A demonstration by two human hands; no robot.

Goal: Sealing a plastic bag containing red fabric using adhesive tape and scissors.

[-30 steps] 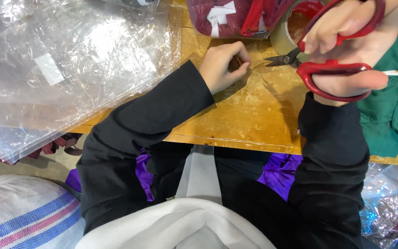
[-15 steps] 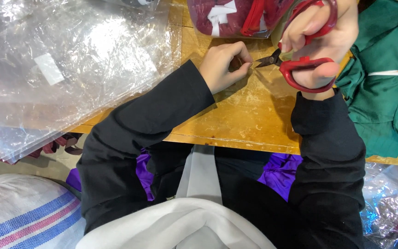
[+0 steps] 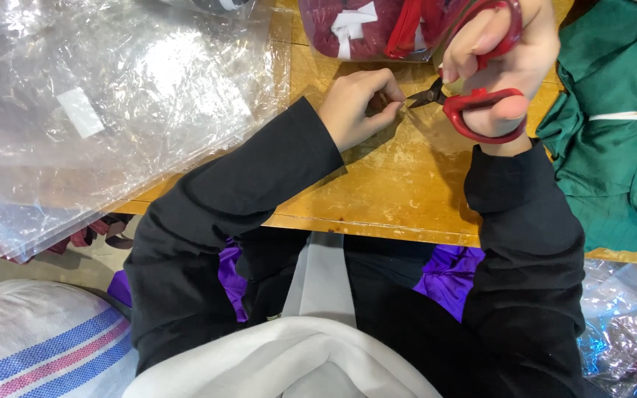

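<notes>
The right hand [image 3: 499,70] has its fingers clamped through red plastic-handled scissors [image 3: 473,99]; the left hand [image 3: 355,107] pinches fingers together at the blade tips, over the scuffed yellow wooden counter [image 3: 399,191]; crinkled clear plastic bags [image 3: 105,110] lie left.

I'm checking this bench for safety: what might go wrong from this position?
The dark blade tips of the red-handled scissors in the right hand sit right at the pinched fingertips of the left hand, so a snip may nick them. Whatever is pinched is too small to see, so a miscut seems possible.
</notes>
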